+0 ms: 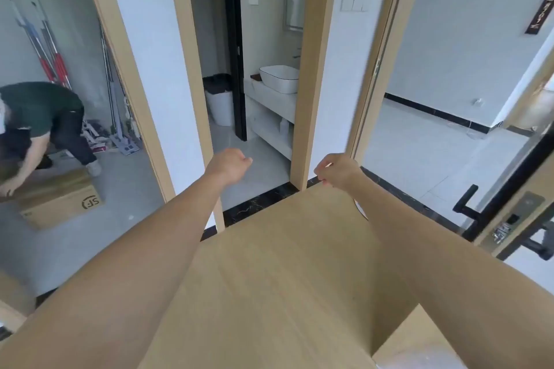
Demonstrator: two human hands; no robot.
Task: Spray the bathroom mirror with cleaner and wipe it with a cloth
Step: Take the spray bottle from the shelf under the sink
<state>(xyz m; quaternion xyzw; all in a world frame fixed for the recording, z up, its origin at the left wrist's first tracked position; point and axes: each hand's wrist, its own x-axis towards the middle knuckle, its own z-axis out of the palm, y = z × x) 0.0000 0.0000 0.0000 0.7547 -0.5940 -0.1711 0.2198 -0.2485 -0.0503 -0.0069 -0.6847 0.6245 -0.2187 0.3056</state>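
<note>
White basin (280, 78) with thin dark rim line; pale wood door frames (314, 69); black marble threshold (257, 207), faint gold veining; brown cardboard box (60, 201), lower left; grey floor (126, 183)

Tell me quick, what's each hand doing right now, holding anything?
Left hand: fingers curled, holding nothing, out in front of the bathroom doorway.
Right hand: fingers curled, no object visible in it; whether it touches the wooden surface cannot be told.
</note>
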